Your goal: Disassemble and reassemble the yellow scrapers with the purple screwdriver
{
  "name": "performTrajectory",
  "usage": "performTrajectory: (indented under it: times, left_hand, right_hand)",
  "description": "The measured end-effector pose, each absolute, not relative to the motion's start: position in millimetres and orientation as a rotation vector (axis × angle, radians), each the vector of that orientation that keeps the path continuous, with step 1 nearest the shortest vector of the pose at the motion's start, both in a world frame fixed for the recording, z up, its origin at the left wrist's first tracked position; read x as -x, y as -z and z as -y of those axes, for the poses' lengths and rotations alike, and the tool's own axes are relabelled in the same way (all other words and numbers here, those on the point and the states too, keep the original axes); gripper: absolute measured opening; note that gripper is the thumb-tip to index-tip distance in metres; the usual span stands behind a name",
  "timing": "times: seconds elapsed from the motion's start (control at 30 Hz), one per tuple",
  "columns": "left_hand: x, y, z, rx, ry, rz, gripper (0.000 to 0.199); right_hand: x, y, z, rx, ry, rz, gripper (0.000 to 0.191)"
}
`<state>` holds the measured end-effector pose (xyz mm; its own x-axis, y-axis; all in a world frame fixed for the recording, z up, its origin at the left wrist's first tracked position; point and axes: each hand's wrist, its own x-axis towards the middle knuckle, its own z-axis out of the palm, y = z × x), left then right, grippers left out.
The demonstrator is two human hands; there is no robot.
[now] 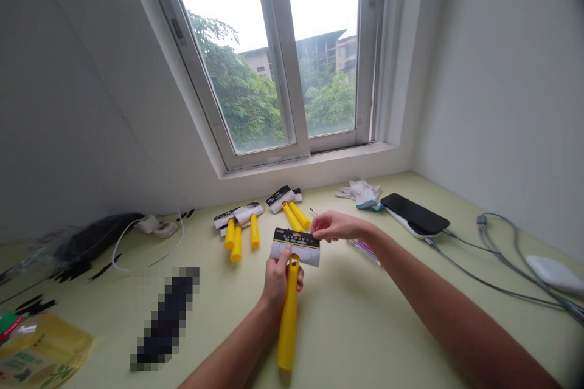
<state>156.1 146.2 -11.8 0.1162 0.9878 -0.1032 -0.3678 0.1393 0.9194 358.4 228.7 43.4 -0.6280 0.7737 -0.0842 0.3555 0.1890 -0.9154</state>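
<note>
My left hand (277, 279) is closed around the top of a yellow-handled tool (288, 322), its thumb lying on the black and white card (296, 246) at the tool's upper end. The yellow handle points down toward me. At the card's upper right corner is my right hand (329, 226), fingers pinched together; whether they grip the card or something small is hidden. A thin stick (314, 211) shows just above that hand. Behind, more yellow-handled tools with cards lie in two groups, one at the left (235, 245) and one near the window (298, 215).
A white glove (360, 191) and a black phone (415, 214) lie at the back right, with cables (502, 292) and a white case (554, 273). On the left are a yellow bottle (45, 349), a pixelated dark object (168, 319) and black plastic (95, 237).
</note>
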Motion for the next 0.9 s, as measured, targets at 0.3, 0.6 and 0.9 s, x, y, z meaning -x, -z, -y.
performTrajectory:
  times: [0.3, 0.6, 0.9]
  left_hand:
    - [-150.3, 17.9, -150.4, -0.762, -1.279, -0.873, 0.033]
    - [-151.6, 11.5, -144.0, -0.856, -1.291, -0.966, 0.042]
    - [-152.3, 7.8, -142.2, -0.934, -1.234, -0.896, 0.041]
  right_hand:
    - [-347.2, -37.1, -225.9, 0.98, -1.532, 1.978, 0.036]
    - [-337.2, -40.7, -219.2, 1.014, -1.534, 1.926, 0.037]
    - [-346.7, -50.3, -218.4, 1.013, -1.574, 2.074, 0.031]
